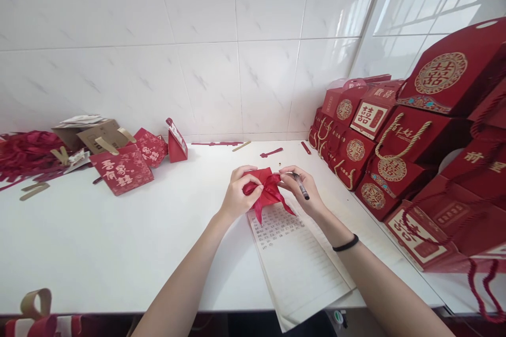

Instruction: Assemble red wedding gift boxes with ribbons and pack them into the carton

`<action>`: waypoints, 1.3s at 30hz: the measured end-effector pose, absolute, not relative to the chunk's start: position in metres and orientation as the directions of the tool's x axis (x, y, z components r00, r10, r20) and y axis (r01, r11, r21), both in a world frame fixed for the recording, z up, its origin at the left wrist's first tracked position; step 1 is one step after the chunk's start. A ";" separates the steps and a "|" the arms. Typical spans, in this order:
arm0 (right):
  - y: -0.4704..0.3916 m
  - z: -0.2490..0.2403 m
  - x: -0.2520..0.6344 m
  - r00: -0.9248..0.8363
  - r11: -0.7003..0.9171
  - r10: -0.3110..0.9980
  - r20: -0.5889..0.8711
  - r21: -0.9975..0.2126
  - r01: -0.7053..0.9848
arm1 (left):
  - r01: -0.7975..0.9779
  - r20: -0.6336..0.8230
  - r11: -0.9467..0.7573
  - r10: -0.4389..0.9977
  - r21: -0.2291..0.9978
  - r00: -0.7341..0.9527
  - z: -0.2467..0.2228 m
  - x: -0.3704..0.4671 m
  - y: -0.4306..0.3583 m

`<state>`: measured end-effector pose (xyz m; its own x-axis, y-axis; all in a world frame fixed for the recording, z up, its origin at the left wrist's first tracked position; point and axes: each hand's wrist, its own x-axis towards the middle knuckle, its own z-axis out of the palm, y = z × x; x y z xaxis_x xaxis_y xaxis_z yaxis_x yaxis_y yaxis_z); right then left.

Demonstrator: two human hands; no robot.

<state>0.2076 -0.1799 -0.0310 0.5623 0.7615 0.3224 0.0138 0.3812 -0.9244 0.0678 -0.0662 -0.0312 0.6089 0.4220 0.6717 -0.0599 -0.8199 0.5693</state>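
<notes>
Red box (261,174) is right between your left hand (240,187) and right hand (299,185), at the notebook's (294,268) top end. Left's pinching the ribbon bow (272,185), right's got its other side plus a pen (303,190) lol.

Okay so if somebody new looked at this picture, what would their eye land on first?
Probably the stack of red boxes filling the right side, many bearing gold emblems. Next, near the centre, the left hand pinches a red ribbon bow on a small red package, while the right hand, holding a pen, touches the bow's right side. A tangled heap of red strips lies far left.
</notes>
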 end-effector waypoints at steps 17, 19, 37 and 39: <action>-0.183 -0.027 0.210 0.556 0.472 0.768 0.316 -0.867 -0.159 | -0.069 0.671 -0.820 0.413 0.568 0.615 -0.031 0.068 -0.065; -0.184 -0.025 0.210 0.555 0.468 0.775 0.302 -0.865 -0.183 | -0.071 0.670 -0.818 0.415 0.571 0.616 -0.031 0.068 -0.065; -0.190 -0.017 0.205 0.446 0.300 0.861 0.242 -0.952 -0.062 | -0.059 0.671 -0.824 0.415 0.564 0.615 -0.033 0.067 -0.065; -0.190 -0.018 0.205 0.418 0.319 0.880 0.227 -0.933 -0.166 | -0.061 0.671 -0.824 0.413 0.563 0.615 -0.033 0.067 -0.065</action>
<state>0.2048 -0.1900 -0.0182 0.4177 0.8798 0.2267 -0.1655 0.3191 -0.9332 0.0672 -0.0652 -0.0329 0.6155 0.4130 0.6713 -0.0614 -0.8240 0.5632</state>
